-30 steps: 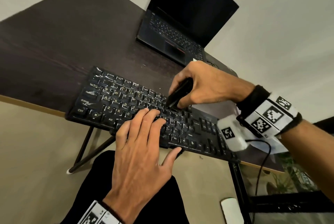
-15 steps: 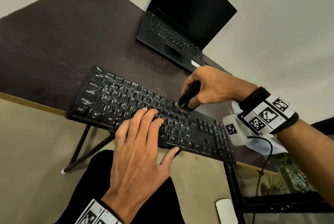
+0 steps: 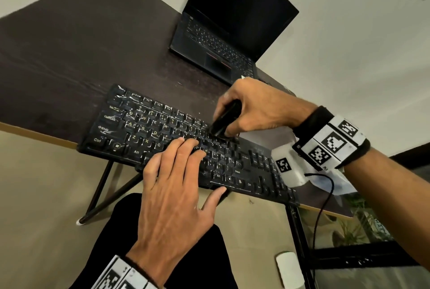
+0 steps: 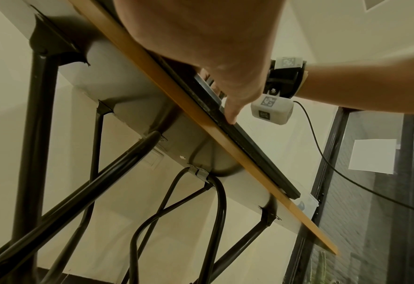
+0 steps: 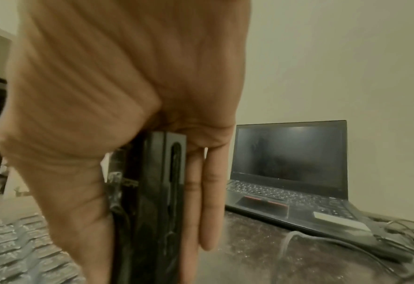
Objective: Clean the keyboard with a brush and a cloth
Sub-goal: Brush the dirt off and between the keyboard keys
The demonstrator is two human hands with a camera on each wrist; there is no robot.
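Note:
A dusty black keyboard (image 3: 149, 130) lies along the front edge of the dark table (image 3: 69, 51). My left hand (image 3: 176, 172) rests flat on its middle keys with straight fingers, the thumb (image 4: 232, 113) against the keyboard's front edge. My right hand (image 3: 253, 111) grips a black brush (image 3: 224, 118), its tip down on the upper key rows right of centre. In the right wrist view the brush handle (image 5: 157, 192) runs down between my thumb and fingers over the keyboard (image 5: 11, 249). No cloth is in view.
An open black laptop (image 3: 230, 32) stands at the table's far side, with cables (image 5: 346, 242) trailing beside it. A pale sheet (image 3: 325, 179) lies under my right wrist. Black folding legs (image 4: 38, 134) run under the table. A white object (image 3: 289, 270) lies on the floor.
The brush and my right hand swept right along the upper key rows, then back left a little. My left hand has stayed on the keyboard.

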